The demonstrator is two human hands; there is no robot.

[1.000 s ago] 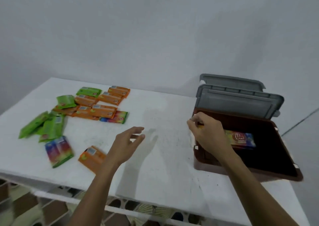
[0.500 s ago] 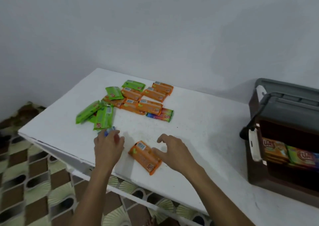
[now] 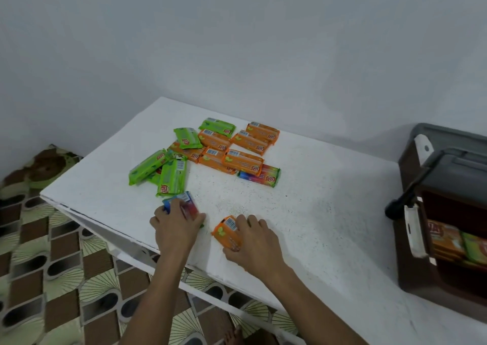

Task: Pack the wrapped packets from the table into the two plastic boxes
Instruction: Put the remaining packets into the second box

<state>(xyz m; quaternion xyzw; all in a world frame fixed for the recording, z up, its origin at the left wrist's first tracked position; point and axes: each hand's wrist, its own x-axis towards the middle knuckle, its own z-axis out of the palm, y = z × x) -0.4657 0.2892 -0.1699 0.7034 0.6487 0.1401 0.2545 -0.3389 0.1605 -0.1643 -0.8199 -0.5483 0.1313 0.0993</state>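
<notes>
Near the front edge of the white table (image 3: 303,213), my left hand (image 3: 175,228) closes on a multicoloured packet (image 3: 184,203), most of it hidden under my fingers. My right hand (image 3: 254,242) grips an orange packet (image 3: 226,232) lying beside it. Farther back lie several green packets (image 3: 171,177), several orange packets (image 3: 238,160) and one multicoloured packet (image 3: 261,176). At the right stand two brown plastic boxes (image 3: 413,273) with grey lids (image 3: 453,176) raised. The nearer box holds orange and green packets (image 3: 458,244).
The table's front edge runs diagonally under my forearms, with a patterned brown and green floor (image 3: 66,278) below. A plain grey wall (image 3: 237,41) stands behind the table. A black latch (image 3: 400,199) sticks out from the nearer box's left side.
The view swung left, away from the boxes. My right hand left the box and closed on the orange packet. My left hand came down on the multicoloured packet.
</notes>
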